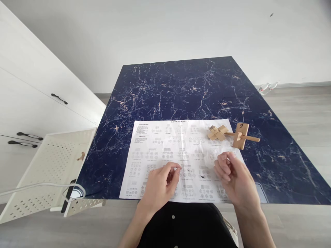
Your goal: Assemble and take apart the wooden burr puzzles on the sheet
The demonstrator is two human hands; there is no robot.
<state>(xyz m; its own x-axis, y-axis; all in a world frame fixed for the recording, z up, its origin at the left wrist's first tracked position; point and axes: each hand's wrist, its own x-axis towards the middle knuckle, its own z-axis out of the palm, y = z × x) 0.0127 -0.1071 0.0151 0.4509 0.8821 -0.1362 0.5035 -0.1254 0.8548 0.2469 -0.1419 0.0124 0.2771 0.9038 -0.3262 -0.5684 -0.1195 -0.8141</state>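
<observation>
A white instruction sheet printed with many small diagrams lies on the dark blue marbled table. A wooden puzzle of crossed blocks and a stick rests on the sheet's far right corner; one block bears a handwritten mark. My left hand hovers over the sheet's near edge, fingers curled with thumb and forefinger almost touching, nothing visible in it. My right hand is over the sheet's right side, just in front of the puzzle, fingers loosely curled and empty.
A white perforated basket stands to the left of the table with a small wooden piece inside. A white cable and a dark device lie at its front. White cabinets with black handles line the left wall.
</observation>
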